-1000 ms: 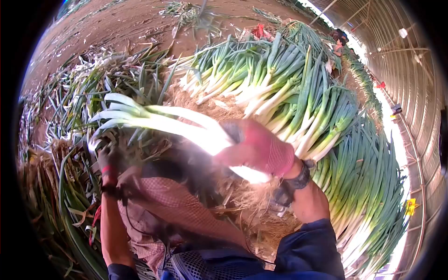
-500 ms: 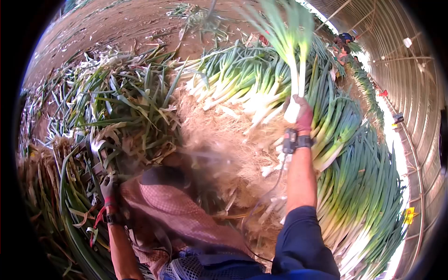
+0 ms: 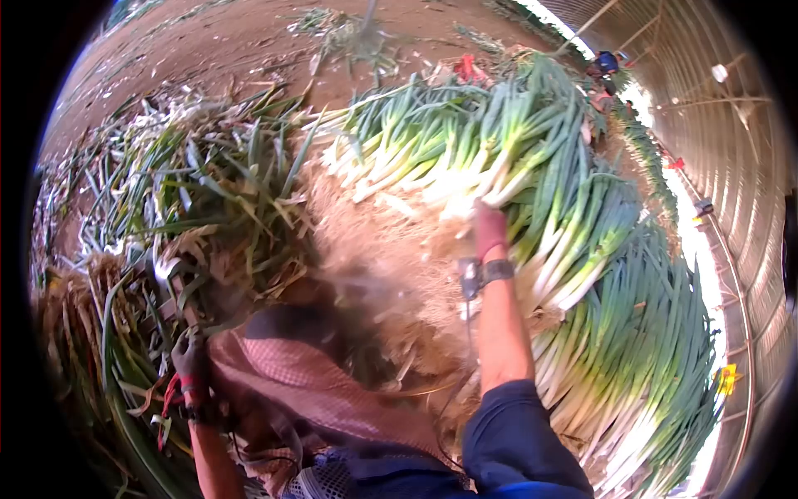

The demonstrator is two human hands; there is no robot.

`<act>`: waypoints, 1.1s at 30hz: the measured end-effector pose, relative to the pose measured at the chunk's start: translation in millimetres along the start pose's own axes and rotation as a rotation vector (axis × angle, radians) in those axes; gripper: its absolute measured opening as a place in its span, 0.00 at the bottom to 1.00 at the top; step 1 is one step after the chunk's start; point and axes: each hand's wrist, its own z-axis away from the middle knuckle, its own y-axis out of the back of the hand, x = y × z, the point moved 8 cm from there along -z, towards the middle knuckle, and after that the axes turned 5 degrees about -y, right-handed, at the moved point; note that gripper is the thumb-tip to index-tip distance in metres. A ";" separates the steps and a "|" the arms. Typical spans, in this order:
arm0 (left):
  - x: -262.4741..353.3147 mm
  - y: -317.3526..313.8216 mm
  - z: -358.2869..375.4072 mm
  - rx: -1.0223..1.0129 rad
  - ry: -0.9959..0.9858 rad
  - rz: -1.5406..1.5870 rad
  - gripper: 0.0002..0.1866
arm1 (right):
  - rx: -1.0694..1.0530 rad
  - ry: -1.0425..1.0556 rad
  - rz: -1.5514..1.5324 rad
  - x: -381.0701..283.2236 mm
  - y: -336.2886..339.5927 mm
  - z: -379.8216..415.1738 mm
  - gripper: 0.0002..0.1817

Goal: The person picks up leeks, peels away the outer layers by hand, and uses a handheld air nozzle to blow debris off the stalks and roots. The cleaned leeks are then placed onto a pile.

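Note:
Long green onions with white stems lie fanned out in a pile (image 3: 465,141) ahead of me. My right hand (image 3: 490,228), in a reddish glove, is at the white ends of these onions; its fingers are blurred, and whether they still grip a stem is unclear. A small device (image 3: 470,279) is strapped at my right wrist. At the lower left my left hand (image 3: 191,353), in a dark glove, has its fingers curled beside the untrimmed onions (image 3: 75,333); what it holds is too small to make out.
Stripped leaves (image 3: 208,175) form a heap at the left. Loose roots (image 3: 374,233) cover the ground in the middle. More onions (image 3: 632,333) lie in rows at the right, near the curved greenhouse wall (image 3: 748,183). A person (image 3: 605,63) is far off at the upper right.
The onions that my right hand held upright now lie on the pile ahead. My right hand has moved left and slightly down. My left hand has barely moved.

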 end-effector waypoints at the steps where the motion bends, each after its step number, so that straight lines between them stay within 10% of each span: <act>1: 7.8 1.7 3.2 0.045 0.007 -0.015 0.14 | -0.047 0.011 0.432 -14.5 -0.5 9.7 0.30; 6: 30.5 72.1 -52.3 0.027 0.023 0.333 0.16 | -0.017 -0.056 0.165 -108.7 1.0 151.3 0.22; 10: 170.1 92.0 -49.4 0.244 -0.189 0.613 0.24 | -0.604 0.091 0.275 -50.3 -79.1 231.2 0.27; 16: 61.8 133.4 -37.4 -0.090 -0.202 0.162 0.25 | -1.132 -0.067 0.618 129.5 -168.1 342.6 0.33; 18: 58.0 80.8 20.5 -0.053 -0.147 0.152 0.24 | -1.005 0.417 0.437 196.5 -201.2 380.7 0.22; 24: 56.9 -6.4 115.6 -0.037 -0.110 -0.140 0.27 | -1.278 0.356 0.689 294.1 -199.3 438.7 0.17; 28: 60.6 -4.9 114.6 -0.062 -0.129 -0.199 0.26 | -1.098 1.277 1.136 344.3 -232.2 472.2 0.14; 29: 61.7 -5.6 112.4 -0.105 -0.223 -0.317 0.26 | -1.346 0.700 0.780 276.9 -228.7 428.4 0.10; 30: 63.4 -3.6 114.5 -0.103 -0.208 -0.347 0.26 | -1.089 0.178 0.651 276.6 -218.1 397.5 0.14; 33: 72.1 -7.5 118.0 -0.082 -0.208 -0.474 0.27 | -1.240 0.199 0.748 286.3 -244.3 382.3 0.18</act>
